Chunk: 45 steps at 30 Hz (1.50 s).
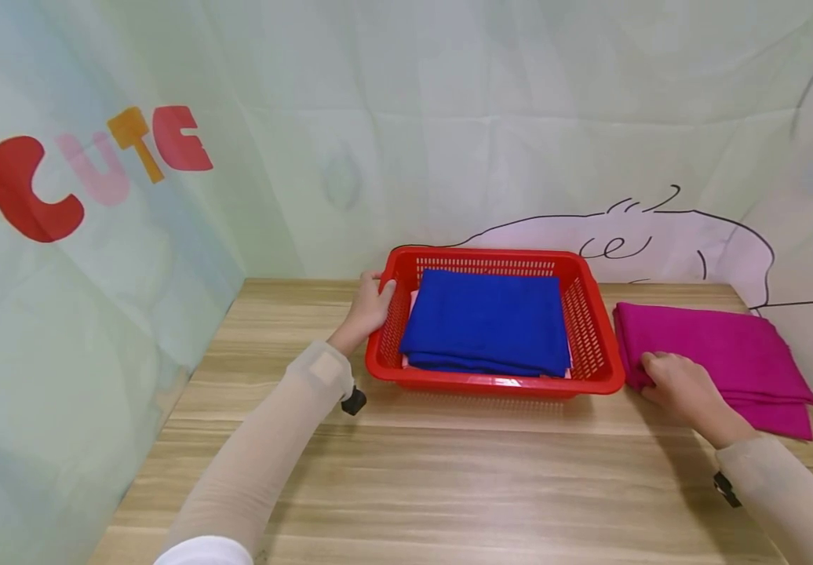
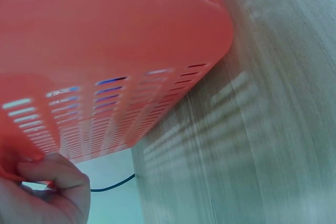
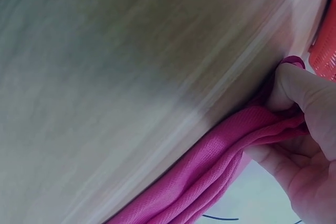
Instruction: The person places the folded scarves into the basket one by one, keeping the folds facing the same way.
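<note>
A red plastic basket (image 1: 498, 383) stands on the table, with a folded blue cloth (image 1: 487, 322) lying in it. Edges of something pink show beneath the blue cloth. My left hand (image 1: 367, 308) grips the basket's left rim; in the left wrist view the thumb and fingers of the left hand (image 2: 55, 187) pinch that rim. To the right of the basket lies a folded magenta cloth (image 1: 717, 349). My right hand (image 1: 685, 392) holds its near left edge. In the right wrist view, the thumb and fingers of the right hand (image 3: 304, 124) pinch the layered magenta cloth (image 3: 210, 166).
The wood-grain table (image 1: 449, 479) reaches back to a printed fabric backdrop (image 1: 378, 141). That backdrop also runs along the left side, with large coloured letters on it. The magenta cloth lies close beside the basket's right wall.
</note>
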Each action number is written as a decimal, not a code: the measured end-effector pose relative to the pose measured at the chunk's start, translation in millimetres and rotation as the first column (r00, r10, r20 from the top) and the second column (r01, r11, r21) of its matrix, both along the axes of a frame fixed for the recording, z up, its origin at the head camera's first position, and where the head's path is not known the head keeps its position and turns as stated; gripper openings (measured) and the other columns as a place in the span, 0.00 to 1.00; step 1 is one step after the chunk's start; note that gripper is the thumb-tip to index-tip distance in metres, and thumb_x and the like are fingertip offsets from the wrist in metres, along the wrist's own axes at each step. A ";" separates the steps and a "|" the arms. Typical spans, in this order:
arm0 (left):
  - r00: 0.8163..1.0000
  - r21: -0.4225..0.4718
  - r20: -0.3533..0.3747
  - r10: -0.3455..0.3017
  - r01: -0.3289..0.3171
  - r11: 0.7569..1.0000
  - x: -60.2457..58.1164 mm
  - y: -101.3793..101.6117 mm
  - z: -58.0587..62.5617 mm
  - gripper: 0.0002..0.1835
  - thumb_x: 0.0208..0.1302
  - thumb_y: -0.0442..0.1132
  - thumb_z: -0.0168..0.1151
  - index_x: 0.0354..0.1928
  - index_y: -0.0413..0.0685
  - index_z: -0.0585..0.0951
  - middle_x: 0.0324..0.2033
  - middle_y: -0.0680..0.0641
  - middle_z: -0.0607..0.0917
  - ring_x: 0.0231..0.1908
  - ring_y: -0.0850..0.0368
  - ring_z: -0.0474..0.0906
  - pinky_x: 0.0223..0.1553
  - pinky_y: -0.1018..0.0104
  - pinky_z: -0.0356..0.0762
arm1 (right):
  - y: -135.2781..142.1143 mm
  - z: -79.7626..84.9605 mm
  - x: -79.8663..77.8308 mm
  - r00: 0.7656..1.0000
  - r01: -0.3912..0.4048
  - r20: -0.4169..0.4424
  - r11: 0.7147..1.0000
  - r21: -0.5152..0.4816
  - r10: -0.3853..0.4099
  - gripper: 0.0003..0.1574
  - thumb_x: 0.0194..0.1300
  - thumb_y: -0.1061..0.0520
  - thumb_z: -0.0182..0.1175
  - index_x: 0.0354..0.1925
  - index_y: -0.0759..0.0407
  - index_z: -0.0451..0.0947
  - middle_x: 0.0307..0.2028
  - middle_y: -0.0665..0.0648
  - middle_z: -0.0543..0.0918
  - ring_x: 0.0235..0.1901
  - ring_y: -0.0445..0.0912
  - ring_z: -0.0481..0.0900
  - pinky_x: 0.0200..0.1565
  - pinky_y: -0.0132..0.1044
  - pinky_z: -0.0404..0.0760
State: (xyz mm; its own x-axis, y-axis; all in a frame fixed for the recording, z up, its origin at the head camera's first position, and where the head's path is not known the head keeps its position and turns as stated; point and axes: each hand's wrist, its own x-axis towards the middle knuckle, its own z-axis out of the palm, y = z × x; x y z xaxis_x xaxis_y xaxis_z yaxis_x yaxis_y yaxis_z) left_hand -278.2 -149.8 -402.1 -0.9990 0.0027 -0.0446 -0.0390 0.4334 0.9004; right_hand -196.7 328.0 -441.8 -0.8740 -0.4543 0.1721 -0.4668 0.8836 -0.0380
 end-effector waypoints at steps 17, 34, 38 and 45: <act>1.000 0.012 -0.002 0.012 -0.012 1.000 1.7 -0.8 0.5 0.25 0.80 0.43 0.44 0.68 0.35 0.55 0.50 0.32 0.75 0.44 0.39 0.82 0.43 0.51 0.85 | -1.6 -1.3 3.5 1.000 -0.006 0.002 1.000 0.015 0.006 0.23 0.43 0.69 0.75 0.23 0.61 0.67 0.20 0.56 0.71 0.20 0.54 0.74 0.19 0.49 0.74; 1.000 0.010 -0.003 0.015 -0.015 1.000 2.4 2.2 1.5 0.24 0.80 0.43 0.43 0.68 0.35 0.55 0.50 0.32 0.75 0.44 0.39 0.81 0.44 0.51 0.85 | 2.0 -0.2 9.3 1.000 -0.010 -0.001 1.000 0.009 0.010 0.22 0.42 0.70 0.73 0.24 0.62 0.66 0.20 0.57 0.70 0.20 0.55 0.73 0.19 0.50 0.73; 1.000 0.010 -0.007 0.021 -0.020 1.000 2.5 2.6 2.1 0.24 0.80 0.43 0.43 0.68 0.35 0.56 0.50 0.32 0.75 0.44 0.39 0.81 0.44 0.51 0.85 | 1.4 -0.8 11.9 1.000 -0.012 -0.018 1.000 -0.005 0.012 0.22 0.41 0.70 0.72 0.23 0.61 0.66 0.20 0.56 0.70 0.20 0.56 0.74 0.19 0.51 0.74; 1.000 0.024 0.010 0.025 -0.025 0.999 3.6 2.9 2.7 0.25 0.80 0.43 0.44 0.69 0.37 0.55 0.51 0.33 0.74 0.46 0.40 0.81 0.45 0.50 0.84 | 0.0 -3.0 17.2 0.999 -0.018 -0.037 1.000 -0.004 0.017 0.23 0.40 0.70 0.73 0.23 0.60 0.65 0.19 0.55 0.69 0.19 0.55 0.73 0.19 0.50 0.74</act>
